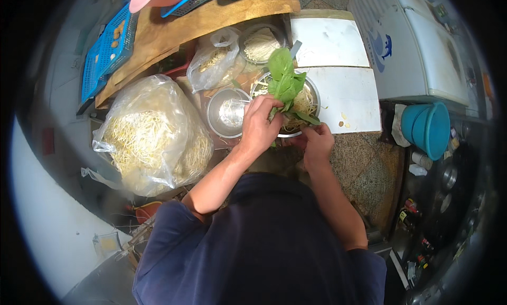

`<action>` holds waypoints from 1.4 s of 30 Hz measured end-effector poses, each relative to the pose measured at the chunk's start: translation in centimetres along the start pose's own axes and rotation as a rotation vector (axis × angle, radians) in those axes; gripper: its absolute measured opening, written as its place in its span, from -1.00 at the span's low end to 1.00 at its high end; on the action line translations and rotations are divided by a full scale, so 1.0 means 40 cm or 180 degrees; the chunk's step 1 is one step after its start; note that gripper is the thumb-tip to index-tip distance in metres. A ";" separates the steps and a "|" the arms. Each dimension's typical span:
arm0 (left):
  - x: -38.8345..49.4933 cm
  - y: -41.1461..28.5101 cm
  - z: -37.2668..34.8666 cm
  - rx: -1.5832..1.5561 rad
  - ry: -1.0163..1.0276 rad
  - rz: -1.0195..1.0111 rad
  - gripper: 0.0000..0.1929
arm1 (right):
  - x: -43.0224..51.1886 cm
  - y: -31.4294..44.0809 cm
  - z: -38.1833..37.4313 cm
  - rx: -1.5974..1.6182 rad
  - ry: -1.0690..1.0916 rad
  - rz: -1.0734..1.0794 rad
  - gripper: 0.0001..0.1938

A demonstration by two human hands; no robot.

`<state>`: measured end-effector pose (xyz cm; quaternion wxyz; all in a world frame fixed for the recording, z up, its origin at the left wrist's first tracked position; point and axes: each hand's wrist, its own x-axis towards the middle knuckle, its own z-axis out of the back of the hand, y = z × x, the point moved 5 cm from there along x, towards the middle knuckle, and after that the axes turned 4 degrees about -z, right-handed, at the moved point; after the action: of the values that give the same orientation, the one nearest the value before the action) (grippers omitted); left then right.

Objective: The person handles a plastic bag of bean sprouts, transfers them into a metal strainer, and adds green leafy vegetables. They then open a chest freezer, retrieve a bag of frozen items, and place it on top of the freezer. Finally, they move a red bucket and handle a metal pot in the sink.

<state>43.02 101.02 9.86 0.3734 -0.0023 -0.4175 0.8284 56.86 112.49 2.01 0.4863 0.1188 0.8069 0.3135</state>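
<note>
My left hand [261,120] grips a bunch of leafy greens [282,81] by the stems, its broad leaves pointing away from me. The bunch is above a metal bowl [315,93] that holds bean sprouts [305,101] and pale strips. At the bowl's near right rim is my right hand [318,140], its fingertips pinched at a leaf [308,118] of the greens; the exact grip is partly hidden. Left of that bowl stands a smaller metal bowl [214,110] with a few sprouts at the bottom.
A large clear bag of bean sprouts [138,138] stands at the left. Behind the bowls are a smaller plastic bag [216,63] and a container of white strips [261,45]. White boards [344,95] lie at right, near a refrigerator [396,47] and teal buckets [425,128]. Blue baskets [111,53] sit beyond.
</note>
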 end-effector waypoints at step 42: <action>0.167 0.704 0.380 -0.2368 -0.1767 0.2641 -0.70 | -0.010 -0.039 -0.138 -0.0009 0.0457 0.0574 -0.88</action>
<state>16.05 84.19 2.29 -0.1279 -0.0788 -0.7239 0.6733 52.50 108.92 3.17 0.3972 0.1674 0.8253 0.3648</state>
